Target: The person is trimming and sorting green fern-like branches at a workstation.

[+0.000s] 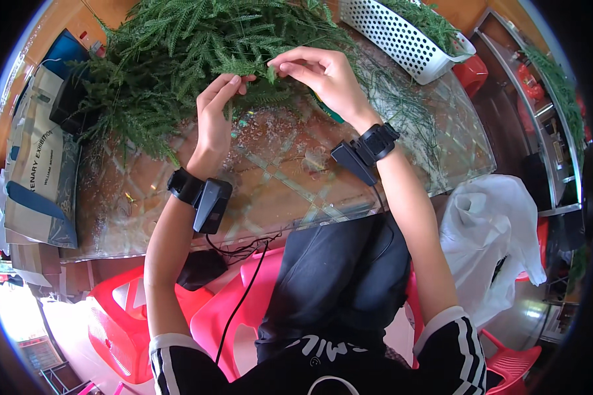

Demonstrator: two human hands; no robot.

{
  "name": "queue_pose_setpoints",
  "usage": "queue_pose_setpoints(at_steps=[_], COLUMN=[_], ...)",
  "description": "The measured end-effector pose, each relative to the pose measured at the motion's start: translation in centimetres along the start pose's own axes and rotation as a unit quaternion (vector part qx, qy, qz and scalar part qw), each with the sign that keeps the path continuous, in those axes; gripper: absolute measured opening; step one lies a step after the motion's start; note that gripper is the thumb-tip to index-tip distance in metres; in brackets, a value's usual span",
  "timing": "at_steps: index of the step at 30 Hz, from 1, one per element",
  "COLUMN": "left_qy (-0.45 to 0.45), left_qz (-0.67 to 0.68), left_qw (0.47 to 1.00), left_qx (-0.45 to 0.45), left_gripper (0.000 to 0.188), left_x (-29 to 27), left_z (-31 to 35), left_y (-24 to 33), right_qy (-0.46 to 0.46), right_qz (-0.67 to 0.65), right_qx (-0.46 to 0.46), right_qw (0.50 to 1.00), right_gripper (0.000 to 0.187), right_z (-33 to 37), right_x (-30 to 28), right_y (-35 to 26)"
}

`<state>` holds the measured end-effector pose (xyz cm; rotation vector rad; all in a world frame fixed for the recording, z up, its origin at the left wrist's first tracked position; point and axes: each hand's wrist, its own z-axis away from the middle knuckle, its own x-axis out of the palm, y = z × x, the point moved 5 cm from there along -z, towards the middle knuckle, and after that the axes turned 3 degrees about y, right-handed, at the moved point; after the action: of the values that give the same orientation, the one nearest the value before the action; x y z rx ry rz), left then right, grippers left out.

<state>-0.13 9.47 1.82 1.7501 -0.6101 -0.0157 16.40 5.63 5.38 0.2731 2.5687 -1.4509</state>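
Observation:
A large heap of green artificial pine branches covers the far part of the table. At its near edge, my left hand pinches a small feathery pine sprig between thumb and fingers. My right hand is closed at the sprig's other end, with thumb and forefinger together on its leafy tip. Partly hidden beneath the right hand lies a dark green and yellow object whose kind I cannot make out. Each wrist wears a black strap with a small black box.
A white perforated basket holding more greenery stands at the far right. Loose needles and fine bits litter the patterned tabletop. A printed paper bag stands at the left edge. A white plastic bag hangs near right; cables run below the table.

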Motion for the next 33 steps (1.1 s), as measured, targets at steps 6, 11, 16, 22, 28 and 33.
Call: queue_pose_setpoints(at_steps=[6, 11, 16, 22, 28, 33], left_qy=[0.043, 0.066, 0.029, -0.015, -0.005, -0.004], left_qz=[0.016, 0.005, -0.022, -0.117, -0.167, -0.173], left_qw=[0.999, 0.998, 0.999, 0.984, 0.974, 0.971], left_qx=[0.015, -0.003, 0.039, 0.137, 0.153, 0.163], left_gripper=[0.014, 0.010, 0.008, 0.009, 0.012, 0.013], left_x=[-0.3, -0.3, -0.5, 0.5, 0.5, 0.8], left_z=[0.1, 0.3, -0.2, 0.3, 0.6, 0.6], left_y=[-0.4, -0.4, -0.7, 0.5, 1.0, 1.1], right_qy=[0.021, 0.026, 0.050, 0.106, 0.107, 0.106], right_qz=[0.002, -0.003, 0.103, 0.296, 0.283, 0.277], right_qx=[-0.082, -0.104, -0.153, -0.271, -0.257, -0.257], right_qw=[0.996, 0.994, 0.982, 0.910, 0.918, 0.920], right_gripper=[0.024, 0.026, 0.032, 0.044, 0.044, 0.040], right_z=[0.7, 0.7, 1.0, 1.5, 1.6, 1.6], right_x=[-0.2, -0.2, -0.3, -0.6, -0.5, -0.6], right_y=[-1.6, -1.6, -2.3, -3.8, -3.8, -3.7])
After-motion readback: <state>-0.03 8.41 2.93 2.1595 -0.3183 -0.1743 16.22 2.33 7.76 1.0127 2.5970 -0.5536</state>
